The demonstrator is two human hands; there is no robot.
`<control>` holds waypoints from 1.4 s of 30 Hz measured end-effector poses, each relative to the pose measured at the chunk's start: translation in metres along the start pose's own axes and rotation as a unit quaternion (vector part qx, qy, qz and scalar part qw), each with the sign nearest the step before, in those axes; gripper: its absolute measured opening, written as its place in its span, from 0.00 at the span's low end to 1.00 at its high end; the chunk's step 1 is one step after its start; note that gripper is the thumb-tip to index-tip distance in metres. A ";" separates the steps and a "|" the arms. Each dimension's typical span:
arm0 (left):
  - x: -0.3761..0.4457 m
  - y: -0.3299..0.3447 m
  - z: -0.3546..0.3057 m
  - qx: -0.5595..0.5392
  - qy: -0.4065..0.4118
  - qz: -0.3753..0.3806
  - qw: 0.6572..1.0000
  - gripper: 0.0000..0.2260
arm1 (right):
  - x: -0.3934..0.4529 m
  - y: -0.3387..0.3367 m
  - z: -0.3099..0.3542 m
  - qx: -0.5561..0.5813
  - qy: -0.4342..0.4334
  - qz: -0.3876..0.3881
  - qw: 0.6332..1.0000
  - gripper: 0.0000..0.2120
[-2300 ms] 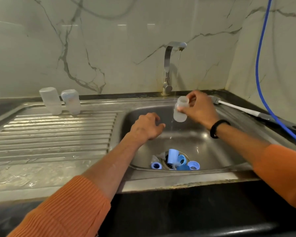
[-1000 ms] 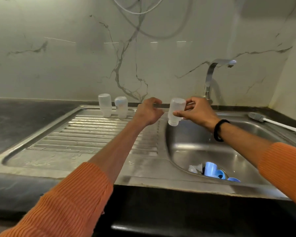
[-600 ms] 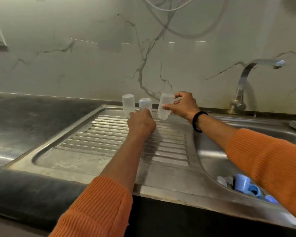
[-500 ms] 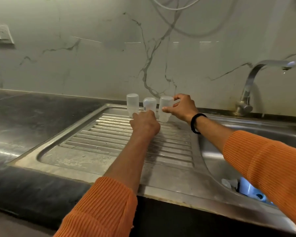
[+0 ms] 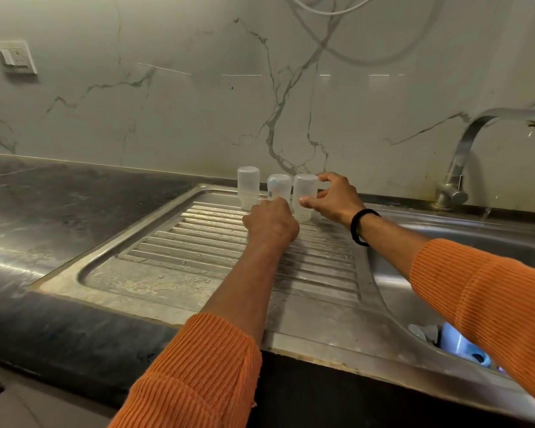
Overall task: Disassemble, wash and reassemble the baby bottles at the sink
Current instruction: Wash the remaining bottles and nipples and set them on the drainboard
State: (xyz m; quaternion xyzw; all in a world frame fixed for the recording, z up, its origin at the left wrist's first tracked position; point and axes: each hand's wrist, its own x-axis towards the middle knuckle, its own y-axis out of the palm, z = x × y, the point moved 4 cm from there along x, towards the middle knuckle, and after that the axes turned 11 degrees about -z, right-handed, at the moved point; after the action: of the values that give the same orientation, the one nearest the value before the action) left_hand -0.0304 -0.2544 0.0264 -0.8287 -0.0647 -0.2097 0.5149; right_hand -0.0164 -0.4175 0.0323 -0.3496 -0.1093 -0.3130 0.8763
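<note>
An upturned clear bottle (image 5: 304, 196) is being pinched by the right hand (image 5: 334, 197) on the draining board (image 5: 173, 251); the left hand (image 5: 271, 223) is being held curled, empty. The middle bottle's (image 5: 278, 185) small mark is unreadable.

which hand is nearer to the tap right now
Right. The right hand grips the end bottle on the drainboard, well left of the tap. The left hand is curled in front of the bottles, farther left.
</note>
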 end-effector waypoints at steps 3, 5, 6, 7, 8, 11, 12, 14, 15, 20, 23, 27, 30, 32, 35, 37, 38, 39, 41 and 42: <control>0.000 0.000 -0.001 -0.002 0.006 -0.011 1.000 0.14 | -0.002 -0.001 -0.001 -0.002 0.001 0.002 1.000 0.42; 0.001 0.000 -0.002 -0.006 0.010 -0.015 1.000 0.14 | -0.003 -0.003 -0.001 -0.003 0.001 0.006 1.000 0.43; 0.001 0.000 -0.002 -0.009 0.013 -0.018 1.000 0.13 | -0.004 -0.005 0.000 -0.004 0.001 0.010 1.000 0.44; 0.002 0.000 -0.003 -0.015 0.017 -0.021 1.000 0.13 | -0.005 -0.008 0.000 -0.004 0.001 0.013 1.000 0.44; 0.002 0.000 -0.004 -0.023 0.023 -0.024 0.999 0.13 | -0.007 -0.012 -0.001 -0.006 0.002 0.016 1.000 0.44; -0.002 -0.001 -0.013 -0.069 0.045 -0.032 0.996 0.13 | -0.012 -0.030 -0.006 -0.012 0.010 0.026 1.000 0.41; -0.003 -0.001 -0.018 -0.090 0.055 -0.036 0.994 0.12 | -0.015 -0.038 -0.009 -0.012 0.015 0.037 0.999 0.39; -0.008 -0.002 -0.031 -0.138 0.078 -0.035 0.987 0.12 | -0.023 -0.061 -0.017 -0.015 0.018 0.073 0.997 0.32; -0.011 -0.003 -0.039 -0.159 0.090 -0.030 0.983 0.11 | -0.028 -0.074 -0.023 -0.022 0.015 0.096 0.995 0.28; -0.036 0.006 -0.094 -0.179 0.158 0.041 0.970 0.07 | -0.060 -0.143 -0.087 -0.131 0.050 0.229 0.963 0.17; -0.056 0.029 -0.139 -0.179 0.175 0.154 0.956 0.07 | -0.081 -0.182 -0.146 -0.245 0.069 0.279 0.926 0.19; -0.083 0.084 -0.201 -0.129 0.144 0.334 0.923 0.12 | -0.104 -0.214 -0.219 -0.282 0.150 0.299 0.899 0.17; -0.098 0.125 -0.230 -0.058 0.116 0.426 0.895 0.13 | -0.107 -0.213 -0.249 -0.270 0.175 0.306 0.896 0.17; -0.105 0.148 -0.236 -0.014 0.098 0.466 0.879 0.14 | -0.102 -0.205 -0.256 -0.273 0.169 0.317 0.893 0.16; -0.108 0.172 -0.235 0.004 0.086 0.471 0.878 0.14 | -0.089 -0.188 -0.257 -0.279 0.152 0.323 0.892 0.15; -0.106 0.179 -0.230 0.022 0.106 0.460 0.881 0.13 | -0.086 -0.177 -0.260 -0.277 0.139 0.327 0.893 0.13; -0.105 0.181 -0.227 0.042 0.123 0.461 0.878 0.13 | -0.087 -0.172 -0.262 -0.284 0.128 0.332 0.890 0.11; -0.105 0.181 -0.226 0.064 0.139 0.467 0.871 0.13 | -0.089 -0.168 -0.265 -0.298 0.116 0.338 0.885 0.11; -0.105 0.178 -0.227 0.088 0.164 0.482 0.856 0.15 | -0.093 -0.163 -0.271 -0.322 0.100 0.355 0.872 0.11; -0.105 0.177 -0.230 0.092 0.177 0.483 0.853 0.16 | -0.093 -0.163 -0.274 -0.326 0.098 0.365 0.867 0.10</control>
State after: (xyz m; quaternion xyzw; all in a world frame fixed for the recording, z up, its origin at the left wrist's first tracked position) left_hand -0.1327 -0.5274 -0.0751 -0.6532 0.4164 -0.0707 0.6284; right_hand -0.1984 -0.6510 -0.1175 -0.5977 0.2202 -0.0216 0.7706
